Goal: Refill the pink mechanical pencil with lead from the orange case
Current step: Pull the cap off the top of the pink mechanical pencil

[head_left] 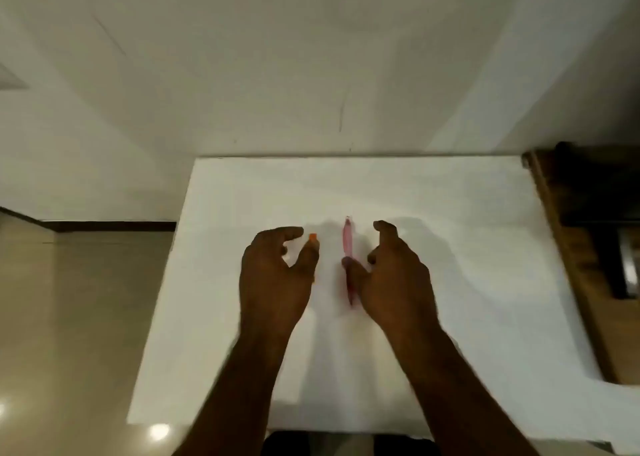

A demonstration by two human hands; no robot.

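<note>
The pink mechanical pencil (pixel 347 239) lies lengthwise on the white table (pixel 450 247), pointing away from me. My right hand (pixel 394 275) hovers just right of it with fingers loosely curved. Its thumb lies over the pencil's near half, and the fingers stay apart from the pencil. The orange case (pixel 313 237) sits left of the pencil, mostly hidden under my left thumb, with only its far tip showing. My left hand (pixel 273 275) is spread above it, with a gap between index finger and thumb. The frame is blurred.
The table's far edge meets a pale wall (pixel 311 57). A brown wooden piece of furniture (pixel 581 247) stands against the table's right side. Glossy beige floor (pixel 69 317) lies to the left.
</note>
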